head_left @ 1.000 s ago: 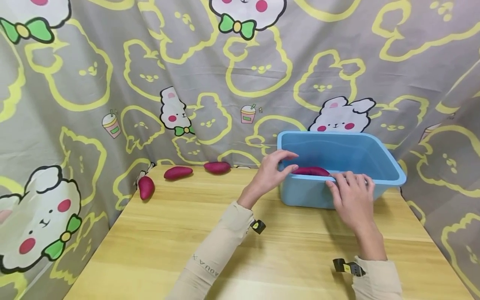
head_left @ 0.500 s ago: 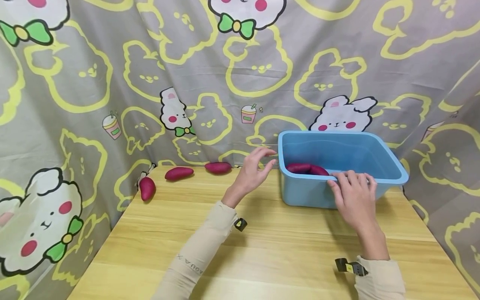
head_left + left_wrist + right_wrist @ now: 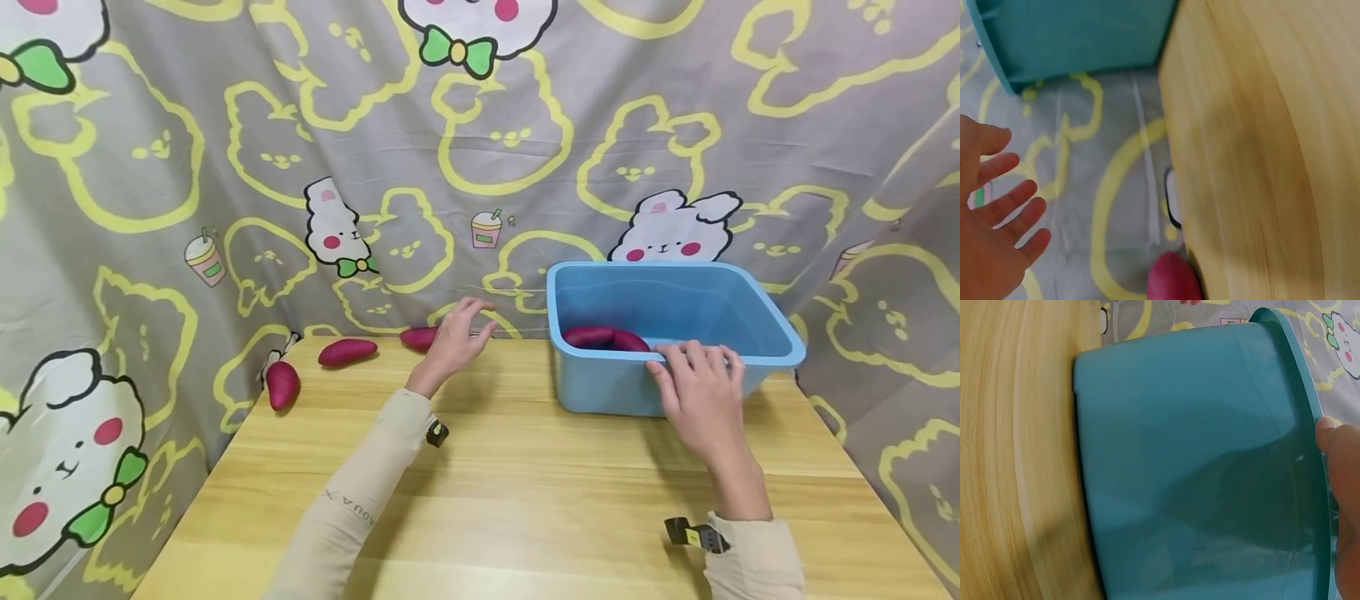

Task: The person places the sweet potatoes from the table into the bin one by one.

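My left hand (image 3: 453, 340) hovers over the back of the table with its fingers loosely spread and nothing held. It partly covers a purple sweet potato (image 3: 415, 337), whose tip (image 3: 1174, 281) shows low in the left wrist view. Two more sweet potatoes lie further left, one along the back edge (image 3: 347, 352) and one near the corner (image 3: 282, 385). At right stands a blue plastic bin (image 3: 611, 387); inside it rest two sweet potatoes, one left (image 3: 588, 336) and one right (image 3: 630, 341). My right hand (image 3: 705, 400) grips the bin's front rim, fingers hooked over it.
The wooden table (image 3: 517, 508) ends at a grey curtain (image 3: 517, 125) with cartoon prints, which hangs behind and at both sides. The bin's wall (image 3: 1191, 456) rises close to the right wrist camera.
My left hand has come away from the bin's left end and moved left toward the sweet potatoes, uncovering those in the bin. The right hand stays on the rim.
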`<state>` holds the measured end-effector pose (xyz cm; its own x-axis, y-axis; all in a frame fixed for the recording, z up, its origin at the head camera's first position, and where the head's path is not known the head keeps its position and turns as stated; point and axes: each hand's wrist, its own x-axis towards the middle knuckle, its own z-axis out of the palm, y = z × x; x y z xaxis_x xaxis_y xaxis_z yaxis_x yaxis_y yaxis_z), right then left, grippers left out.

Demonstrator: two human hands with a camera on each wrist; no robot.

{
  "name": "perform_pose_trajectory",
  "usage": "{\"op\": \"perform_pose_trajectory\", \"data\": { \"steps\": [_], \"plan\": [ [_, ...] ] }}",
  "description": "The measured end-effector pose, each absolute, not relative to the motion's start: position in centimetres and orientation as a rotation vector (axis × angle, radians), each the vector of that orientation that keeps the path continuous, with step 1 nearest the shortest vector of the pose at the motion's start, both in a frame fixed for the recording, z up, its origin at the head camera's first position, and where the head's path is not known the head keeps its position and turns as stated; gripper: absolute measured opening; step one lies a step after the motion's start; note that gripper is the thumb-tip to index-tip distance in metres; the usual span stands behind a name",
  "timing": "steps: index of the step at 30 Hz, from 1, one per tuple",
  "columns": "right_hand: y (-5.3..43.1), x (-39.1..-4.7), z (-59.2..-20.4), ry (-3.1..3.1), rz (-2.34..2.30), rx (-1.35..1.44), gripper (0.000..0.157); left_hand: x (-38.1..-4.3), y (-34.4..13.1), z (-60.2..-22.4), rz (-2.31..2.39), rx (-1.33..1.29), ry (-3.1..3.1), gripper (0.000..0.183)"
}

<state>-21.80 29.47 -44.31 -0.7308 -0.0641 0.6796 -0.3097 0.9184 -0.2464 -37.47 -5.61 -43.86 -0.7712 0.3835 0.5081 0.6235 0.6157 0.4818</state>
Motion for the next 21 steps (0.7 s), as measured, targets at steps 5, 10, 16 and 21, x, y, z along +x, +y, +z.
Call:
{"op": "perform_pose_trajectory", "data": {
  "steps": [5,10,16,21],
  "plan": [
    [29.4,-21.8,-44.2,-2.371,0.447,0.268,0.029,-38.5,-7.4,-44.4,-0.789,-0.707,-2.647,0.032],
    [29.4,-21.8,-44.1,-2.367,0.448,0.269,0.030,-39.4,-8.8,-44.5,-0.640,-0.657,-2.757,0.039],
    [29.4,-21.4,-44.4,-2.369,0.450,0.255,0.029,-40.4,-10.4,-45.5,-0.529,-0.622,-2.861,0.040],
    [29.3,-21.6,-44.2,-2.363,0.440,0.268,0.029,-41.1,-12.2,-45.8,-0.551,-0.575,-2.891,0.044]
  ]
}}
